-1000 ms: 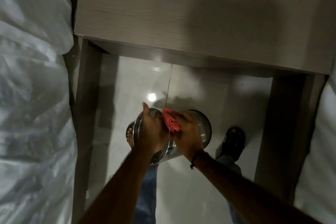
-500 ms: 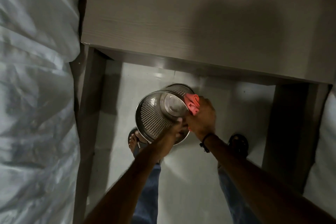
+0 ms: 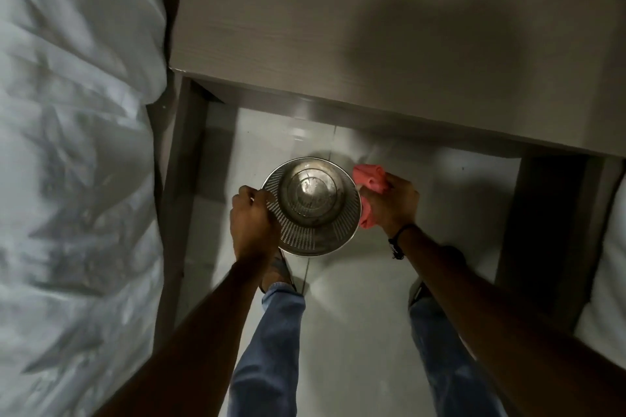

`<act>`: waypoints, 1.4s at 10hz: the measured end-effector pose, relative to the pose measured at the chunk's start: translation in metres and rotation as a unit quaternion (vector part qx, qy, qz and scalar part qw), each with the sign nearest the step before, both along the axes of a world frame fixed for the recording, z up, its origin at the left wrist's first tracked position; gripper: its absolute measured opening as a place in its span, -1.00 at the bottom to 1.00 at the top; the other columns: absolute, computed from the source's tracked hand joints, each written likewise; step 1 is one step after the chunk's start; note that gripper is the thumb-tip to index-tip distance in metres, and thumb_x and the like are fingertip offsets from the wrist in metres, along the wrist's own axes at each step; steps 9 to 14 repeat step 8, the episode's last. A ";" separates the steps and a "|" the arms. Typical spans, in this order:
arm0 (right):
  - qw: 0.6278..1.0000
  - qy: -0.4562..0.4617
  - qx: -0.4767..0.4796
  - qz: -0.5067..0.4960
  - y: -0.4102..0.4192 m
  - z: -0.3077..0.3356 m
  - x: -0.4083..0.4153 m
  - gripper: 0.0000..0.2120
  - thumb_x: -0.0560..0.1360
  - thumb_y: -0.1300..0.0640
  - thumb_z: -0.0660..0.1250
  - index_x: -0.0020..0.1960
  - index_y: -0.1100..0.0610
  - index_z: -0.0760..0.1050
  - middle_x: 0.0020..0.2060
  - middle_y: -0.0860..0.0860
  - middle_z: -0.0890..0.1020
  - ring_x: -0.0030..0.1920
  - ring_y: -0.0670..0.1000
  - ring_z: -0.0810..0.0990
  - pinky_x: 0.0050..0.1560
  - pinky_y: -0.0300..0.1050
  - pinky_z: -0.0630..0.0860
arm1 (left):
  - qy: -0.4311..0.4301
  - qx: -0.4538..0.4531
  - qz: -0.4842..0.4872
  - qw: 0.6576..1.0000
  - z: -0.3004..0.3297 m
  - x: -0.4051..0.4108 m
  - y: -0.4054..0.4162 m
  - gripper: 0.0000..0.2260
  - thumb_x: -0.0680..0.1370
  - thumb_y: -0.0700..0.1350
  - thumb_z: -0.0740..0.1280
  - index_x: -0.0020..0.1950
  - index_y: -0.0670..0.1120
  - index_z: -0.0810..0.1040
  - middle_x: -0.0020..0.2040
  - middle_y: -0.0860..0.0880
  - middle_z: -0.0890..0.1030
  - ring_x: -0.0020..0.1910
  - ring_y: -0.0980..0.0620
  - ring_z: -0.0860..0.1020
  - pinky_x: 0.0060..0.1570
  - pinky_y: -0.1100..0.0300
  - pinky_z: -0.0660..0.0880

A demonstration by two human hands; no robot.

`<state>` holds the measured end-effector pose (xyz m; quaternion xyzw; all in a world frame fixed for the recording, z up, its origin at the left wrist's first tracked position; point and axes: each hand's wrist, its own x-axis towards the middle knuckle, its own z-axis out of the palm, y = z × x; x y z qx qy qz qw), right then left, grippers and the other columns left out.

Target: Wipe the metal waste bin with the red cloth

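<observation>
Two hands, metal waste bin (image 3: 311,210) mouth up, red cloth (image 3: 370,179) beside

White rumpled bedding (image 3: 67,162) fills the left side. A grey wood-grain tabletop (image 3: 372,27) spans the top, a round shadow on it, its flat panel legs (image 3: 179,196) dropping to a glossy pale tiled floor (image 3: 355,332). Blue denim trouser legs (image 3: 267,349) stand below. More white fabric (image 3: 606,281) shows far right.
</observation>
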<state>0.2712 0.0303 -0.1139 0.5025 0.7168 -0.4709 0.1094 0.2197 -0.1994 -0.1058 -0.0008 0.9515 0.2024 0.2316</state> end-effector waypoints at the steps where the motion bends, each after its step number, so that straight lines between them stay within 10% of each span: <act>1: 0.997 0.037 -0.042 -0.052 0.004 0.031 -0.015 -0.77 0.36 0.18 0.52 0.02 0.08 0.70 -0.16 0.02 0.73 -0.10 0.07 0.68 0.00 0.01 0.65 | -0.017 0.132 0.029 0.991 0.030 -0.019 0.029 -0.77 0.52 -0.34 0.35 0.17 -0.25 0.60 0.14 -0.25 0.60 0.08 -0.18 0.57 0.00 0.22 0.54; 2: 0.973 0.093 -0.171 -0.123 0.011 0.070 -0.043 -0.66 0.30 0.18 0.46 0.08 0.07 0.66 -0.15 0.02 0.69 -0.17 0.05 0.64 -0.26 -0.18 0.57 | -0.191 0.299 0.112 0.928 0.071 -0.048 0.077 -0.58 0.55 -0.42 0.34 0.40 -0.23 0.44 0.14 -0.18 0.58 0.02 -0.07 0.57 -0.05 0.33 0.52; 3: 0.954 0.131 -0.219 -0.160 0.030 0.099 -0.078 -0.65 0.33 0.20 0.42 0.12 0.19 0.59 -0.18 0.05 0.65 -0.31 -0.04 0.62 -0.44 -0.26 0.52 | -0.235 0.349 0.117 0.900 0.101 -0.086 0.112 -0.52 0.52 -0.44 0.37 0.39 -0.18 0.41 0.09 -0.23 0.58 -0.04 -0.10 0.57 -0.02 0.03 0.56; 6: 0.989 0.135 0.014 -0.061 0.101 0.075 -0.178 -0.83 0.38 0.34 0.47 -0.02 0.34 0.66 -0.31 0.08 0.59 -0.28 0.02 0.52 -0.29 -0.21 0.49 | -0.034 0.286 0.041 0.957 0.081 -0.180 0.198 -0.74 0.41 -0.36 0.48 -0.04 -0.11 0.50 -0.14 -0.09 0.57 -0.20 -0.03 0.52 -0.13 0.18 0.51; 7: 0.992 0.111 0.024 -0.047 0.112 0.074 -0.185 -0.65 0.40 0.28 0.50 0.17 0.29 0.62 -0.02 0.19 0.69 0.00 0.16 0.67 0.13 -0.03 0.62 | -0.043 0.226 0.009 0.973 0.073 -0.189 0.201 -0.78 0.40 -0.33 0.52 -0.03 -0.18 0.58 -0.03 -0.19 0.70 -0.09 -0.10 0.63 0.07 0.09 0.60; 8: 0.987 0.133 0.077 -0.046 0.128 0.108 -0.177 -0.67 0.41 0.18 0.50 0.17 0.19 0.63 0.02 0.16 0.73 0.10 0.14 0.69 0.16 -0.31 0.45 | -0.024 0.169 -0.020 0.985 0.098 -0.192 0.196 -0.87 0.47 -0.22 0.49 -0.01 -0.22 0.66 0.05 -0.21 0.74 0.07 -0.17 0.69 0.08 0.22 0.54; 14: 0.987 0.133 0.077 -0.046 0.128 0.108 -0.177 -0.67 0.41 0.18 0.50 0.17 0.19 0.63 0.02 0.16 0.73 0.10 0.14 0.69 0.16 -0.31 0.45 | -0.024 0.169 -0.020 0.985 0.098 -0.192 0.196 -0.87 0.47 -0.22 0.49 -0.01 -0.22 0.66 0.05 -0.21 0.74 0.07 -0.17 0.69 0.08 0.22 0.54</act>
